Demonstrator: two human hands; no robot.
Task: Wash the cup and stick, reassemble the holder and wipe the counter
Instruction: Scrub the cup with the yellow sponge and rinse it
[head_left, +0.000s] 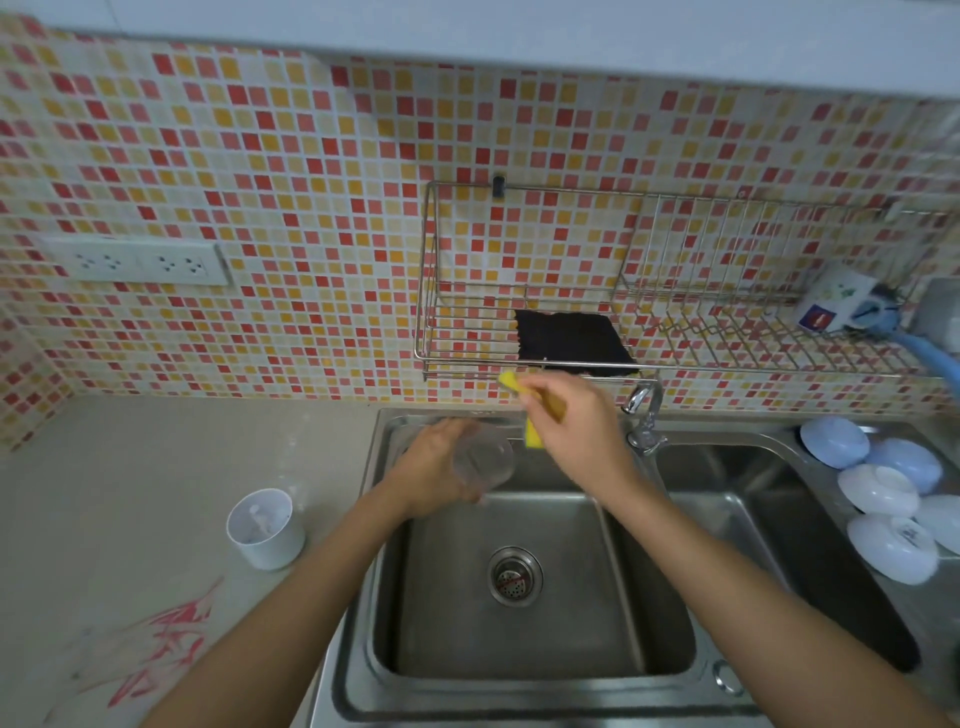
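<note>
Beige counter (130, 467) left of steel sink (670, 670); white holder (267, 530) upright near sink edge, red-printed plastic bag (156, 639) at near left.

Over the back of the left sink basin (519, 660), the left hand (431, 467) grips a clear cup (483, 460), its mouth tipped toward the camera. The right hand (576, 421) pinches a yellow sponge (535, 415) just beside the cup's rim. A white holder (266, 527) stands upright on the counter (156, 467) near the sink's left edge. 5 white bowls (883, 499) lie upturned at the sink's right edge.
</note>
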